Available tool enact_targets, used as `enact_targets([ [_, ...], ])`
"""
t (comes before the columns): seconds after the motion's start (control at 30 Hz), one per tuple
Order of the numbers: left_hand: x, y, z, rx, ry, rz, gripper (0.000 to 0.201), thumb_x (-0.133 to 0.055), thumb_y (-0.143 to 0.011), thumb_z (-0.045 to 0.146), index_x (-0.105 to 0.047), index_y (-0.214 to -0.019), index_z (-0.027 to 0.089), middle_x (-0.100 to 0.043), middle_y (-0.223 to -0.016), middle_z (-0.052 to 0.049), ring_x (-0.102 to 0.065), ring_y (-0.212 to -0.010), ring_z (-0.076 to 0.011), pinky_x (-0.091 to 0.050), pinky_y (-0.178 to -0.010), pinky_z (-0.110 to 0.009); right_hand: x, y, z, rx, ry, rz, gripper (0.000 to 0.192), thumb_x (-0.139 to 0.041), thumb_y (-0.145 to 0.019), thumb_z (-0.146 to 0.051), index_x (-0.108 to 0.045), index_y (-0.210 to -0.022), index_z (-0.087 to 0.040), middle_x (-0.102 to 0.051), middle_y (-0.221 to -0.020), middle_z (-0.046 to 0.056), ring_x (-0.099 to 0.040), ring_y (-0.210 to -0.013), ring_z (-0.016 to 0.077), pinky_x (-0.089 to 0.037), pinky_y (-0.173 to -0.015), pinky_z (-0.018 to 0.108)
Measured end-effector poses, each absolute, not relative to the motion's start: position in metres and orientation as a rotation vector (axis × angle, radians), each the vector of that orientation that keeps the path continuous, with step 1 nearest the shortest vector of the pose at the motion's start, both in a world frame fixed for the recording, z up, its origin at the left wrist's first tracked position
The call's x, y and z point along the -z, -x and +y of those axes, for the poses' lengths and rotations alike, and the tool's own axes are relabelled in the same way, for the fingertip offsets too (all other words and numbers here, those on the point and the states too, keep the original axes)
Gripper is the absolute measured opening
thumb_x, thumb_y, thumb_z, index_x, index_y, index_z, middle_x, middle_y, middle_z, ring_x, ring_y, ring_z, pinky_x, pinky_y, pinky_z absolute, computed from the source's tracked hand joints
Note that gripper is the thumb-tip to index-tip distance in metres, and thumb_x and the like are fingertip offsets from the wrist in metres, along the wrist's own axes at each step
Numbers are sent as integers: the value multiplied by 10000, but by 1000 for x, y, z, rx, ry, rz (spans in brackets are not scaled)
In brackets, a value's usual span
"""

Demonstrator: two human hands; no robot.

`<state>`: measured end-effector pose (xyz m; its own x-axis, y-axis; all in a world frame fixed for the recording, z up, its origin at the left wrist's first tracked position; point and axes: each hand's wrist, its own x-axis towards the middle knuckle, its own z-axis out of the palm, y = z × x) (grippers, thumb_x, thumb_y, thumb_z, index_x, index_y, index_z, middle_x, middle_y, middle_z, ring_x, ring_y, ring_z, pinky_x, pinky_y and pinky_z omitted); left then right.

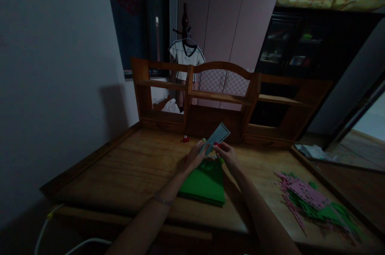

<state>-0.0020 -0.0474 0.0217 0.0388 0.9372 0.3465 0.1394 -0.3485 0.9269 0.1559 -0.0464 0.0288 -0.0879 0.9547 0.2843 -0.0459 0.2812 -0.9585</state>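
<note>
My left hand [196, 154] is closed on a pale blue strip [219, 134] of paper or card, with rows of small holes near its edges; it tilts up to the right. My right hand [227, 154] pinches a small red object [216, 144], apparently a craft punch, at the strip's lower right edge. My fingers partly hide it. Below both hands lies a stack of green sheets [204, 185], its far end under some small pieces I cannot make out. Just beyond my left hand stand another small red punch [185, 138] with a white top and a greenish one [204, 140].
Pink and green cut strips [313, 197] lie heaped at the table's right. A wooden shelf unit [222, 96] borders the back of the wooden table [120, 166]. A white cable [45, 227] hangs at the front left. The room is dim.
</note>
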Motion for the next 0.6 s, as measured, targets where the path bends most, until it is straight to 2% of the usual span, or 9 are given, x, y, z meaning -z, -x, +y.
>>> enact_targets([
  [0.1, -16, 6, -39, -1384, -1907, 1055, 337, -429, -867, 417, -642, -970, 177, -594, -931, -67, -542, -856, -190, -424, -781, -283, -27, -156, -46, -1075, 912, -1387, 336, -725, -642, -468, -640, -799, -185, -558, -636, -14, -458, -514, 101, -360, -484, 224],
  [0.2, -8, 10, -30, -1363, -2061, 1029, 300, -449, -863, 370, -628, -995, 169, -570, -931, -62, -531, -828, -172, -426, -755, -269, -26, -156, -45, -1080, 933, -1387, 348, -720, -651, -465, -635, -841, -186, -567, -668, -7, -474, -528, 108, -378, -480, 223],
  [0.47, 0, 12, -24, -1296, -2165, 1061, 269, -566, -790, 243, -598, -1048, 175, -551, -947, -46, -522, -812, -163, -437, -724, -269, -30, -155, -47, -1011, 976, -1440, 383, -689, -659, -519, -646, -824, -177, -578, -632, 2, -500, -554, 133, -403, -511, 239],
  [0.6, -1, 13, -24, -1301, -2219, 1031, 255, -544, -808, 227, -598, -1053, 180, -549, -946, -47, -526, -814, -160, -433, -732, -266, -28, -155, -47, -1023, 963, -1446, 361, -689, -670, -500, -640, -810, -171, -545, -594, -6, -485, -555, 133, -391, -509, 233],
])
